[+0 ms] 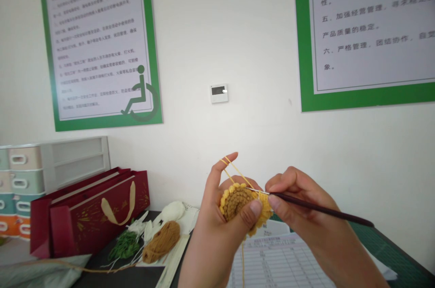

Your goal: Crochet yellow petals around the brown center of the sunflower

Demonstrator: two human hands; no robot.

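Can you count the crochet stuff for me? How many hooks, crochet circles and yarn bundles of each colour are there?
Crochet hook: 1
Crocheted circle: 1
Golden-brown yarn bundle: 1
White yarn bundle: 1
Green yarn bundle: 1
Total: 5

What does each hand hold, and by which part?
The left hand pinches the round crocheted piece at its brown centre and yellow edge; the right hand holds the crochet hook by its dark handle.
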